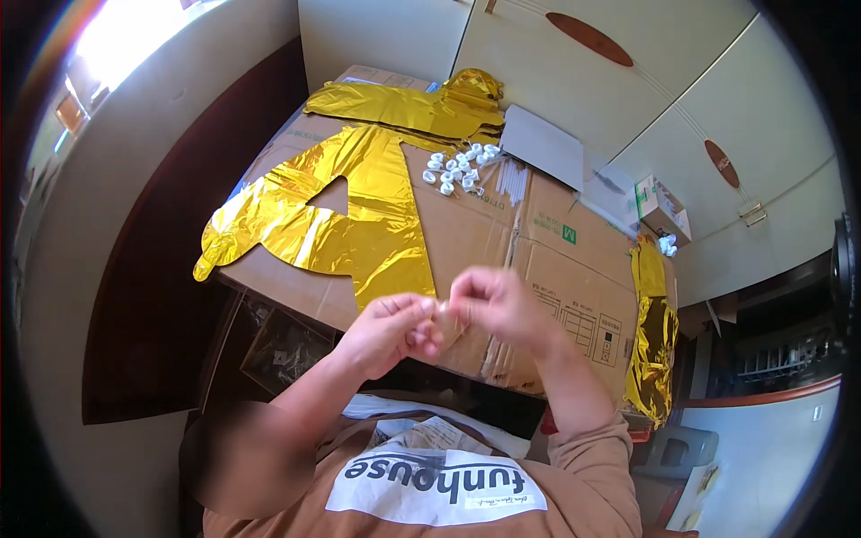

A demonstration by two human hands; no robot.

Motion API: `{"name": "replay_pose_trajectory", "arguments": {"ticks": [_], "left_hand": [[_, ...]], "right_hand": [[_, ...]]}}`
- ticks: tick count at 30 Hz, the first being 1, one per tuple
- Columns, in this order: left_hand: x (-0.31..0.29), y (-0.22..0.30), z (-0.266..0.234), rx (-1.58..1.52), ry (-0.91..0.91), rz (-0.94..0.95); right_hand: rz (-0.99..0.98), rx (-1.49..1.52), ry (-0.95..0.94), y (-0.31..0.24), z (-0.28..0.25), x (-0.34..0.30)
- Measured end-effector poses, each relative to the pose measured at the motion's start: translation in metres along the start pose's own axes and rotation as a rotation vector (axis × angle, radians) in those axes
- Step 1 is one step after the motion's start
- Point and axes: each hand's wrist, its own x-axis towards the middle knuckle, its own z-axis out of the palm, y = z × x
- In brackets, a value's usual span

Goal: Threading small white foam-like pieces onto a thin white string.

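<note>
My left hand (387,330) and my right hand (491,303) meet in front of my chest, above the near edge of a flattened cardboard box (547,269). Their fingertips pinch a small pale, see-through piece (441,316) between them; its kind is too blurred to tell. Just beyond my hands lies a flat gold foil balloon shaped like a letter (359,215). Further back a cluster of small white plastic pieces (459,167) sits on the cardboard beside a bundle of thin white sticks (513,179).
A second gold foil balloon (421,106) lies at the far end, a third (653,341) hangs over the right edge. A white sheet (543,143) and a small box (662,208) sit at back right. White cabinet doors (628,81) stand behind.
</note>
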Motion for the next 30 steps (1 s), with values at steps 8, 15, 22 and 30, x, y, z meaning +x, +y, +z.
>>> {"name": "replay_pose_trajectory", "arguments": {"ticks": [8,15,22,30], "left_hand": [[-0.018,0.005,-0.016,0.232,0.017,0.239],[-0.039,-0.005,-0.019,0.305,-0.006,0.247],[-0.05,-0.012,-0.012,0.351,-0.006,0.216],[-0.093,-0.031,-0.051,0.653,0.09,0.06]], "right_hand": [[0.194,-0.402,0.566,0.099,-0.081,0.129],[0.309,-0.665,0.643,0.112,-0.078,0.164],[0.215,-0.691,0.676,0.114,-0.08,0.167],[-0.256,-0.763,0.732,0.041,0.011,-0.006]]}}
